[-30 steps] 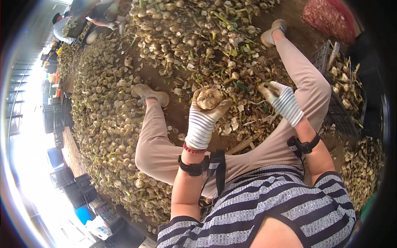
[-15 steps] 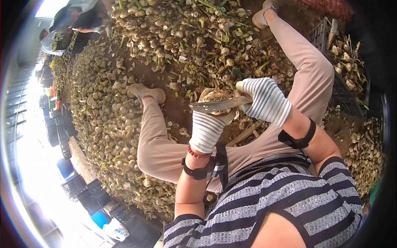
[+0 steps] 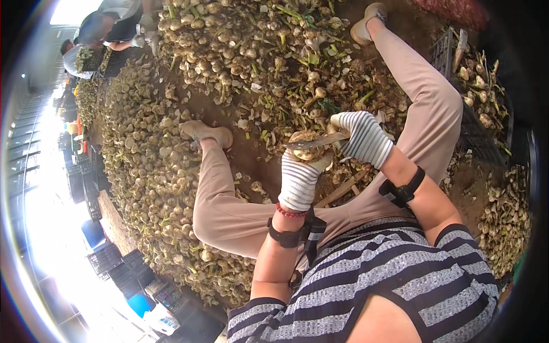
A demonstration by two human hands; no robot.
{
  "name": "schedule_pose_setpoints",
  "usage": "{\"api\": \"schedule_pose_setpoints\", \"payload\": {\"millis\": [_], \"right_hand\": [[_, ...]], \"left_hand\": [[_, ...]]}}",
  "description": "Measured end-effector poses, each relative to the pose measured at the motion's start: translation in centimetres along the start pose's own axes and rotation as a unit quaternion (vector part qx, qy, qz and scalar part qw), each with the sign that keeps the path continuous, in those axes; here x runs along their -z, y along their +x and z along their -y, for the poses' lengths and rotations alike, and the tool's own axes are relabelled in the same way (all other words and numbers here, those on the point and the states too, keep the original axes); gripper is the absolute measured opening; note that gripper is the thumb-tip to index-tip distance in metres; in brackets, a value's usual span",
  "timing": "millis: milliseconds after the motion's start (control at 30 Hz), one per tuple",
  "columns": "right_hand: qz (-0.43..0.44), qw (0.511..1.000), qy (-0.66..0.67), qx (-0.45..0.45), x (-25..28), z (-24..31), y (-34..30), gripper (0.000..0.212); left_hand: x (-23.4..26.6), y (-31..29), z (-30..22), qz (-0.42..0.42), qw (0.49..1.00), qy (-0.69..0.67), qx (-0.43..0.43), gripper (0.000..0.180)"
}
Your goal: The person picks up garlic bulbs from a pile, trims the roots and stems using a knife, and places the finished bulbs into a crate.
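Both my hands wear white gloves with dark stripes and meet in front of my lap. My left hand (image 3: 301, 176) is closed around a garlic bulb (image 3: 305, 153), holding it up with its root side showing. In my right hand (image 3: 361, 137) is a knife (image 3: 315, 142) with a flat metal blade; its handle is hidden in my fist. The blade lies across the bulb and points to the left. Loose garlic and trimmed scraps (image 3: 311, 74) cover the ground just beyond my hands.
A large garlic heap (image 3: 166, 166) spreads along my left side. At right stands a black crate (image 3: 480, 131) with garlic bulbs by it. A wooden piece (image 3: 340, 190) lies between my legs. Another person (image 3: 108, 31) works at the far left, near stacked crates (image 3: 106, 260).
My left hand has shifted right with the garlic bulb, toward my right hand. The knife blade has moved along with less of it sticking out past the bulb.
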State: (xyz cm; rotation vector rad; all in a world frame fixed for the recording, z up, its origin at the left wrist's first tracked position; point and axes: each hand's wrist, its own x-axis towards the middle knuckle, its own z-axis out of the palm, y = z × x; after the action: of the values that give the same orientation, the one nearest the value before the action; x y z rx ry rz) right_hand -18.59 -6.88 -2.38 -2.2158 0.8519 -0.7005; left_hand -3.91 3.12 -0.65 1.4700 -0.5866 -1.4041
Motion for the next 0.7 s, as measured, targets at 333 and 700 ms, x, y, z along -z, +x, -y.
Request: {"api": "schedule_pose_setpoints", "payload": {"millis": [333, 700], "right_hand": [[-0.015, 0.965, -0.007, -0.263, -0.2, -3.0, -0.2, 0.036], [-0.028, 0.929, 0.12, -0.348, 0.3, -3.4, -2.7, 0.035]], "left_hand": [[2.1, 1.0, -2.3, 0.1, 0.953, -0.269, -0.099, 0.051], [2.4, 3.9, 0.4, -0.18, 0.907, -0.378, -0.045, 0.03]]}}
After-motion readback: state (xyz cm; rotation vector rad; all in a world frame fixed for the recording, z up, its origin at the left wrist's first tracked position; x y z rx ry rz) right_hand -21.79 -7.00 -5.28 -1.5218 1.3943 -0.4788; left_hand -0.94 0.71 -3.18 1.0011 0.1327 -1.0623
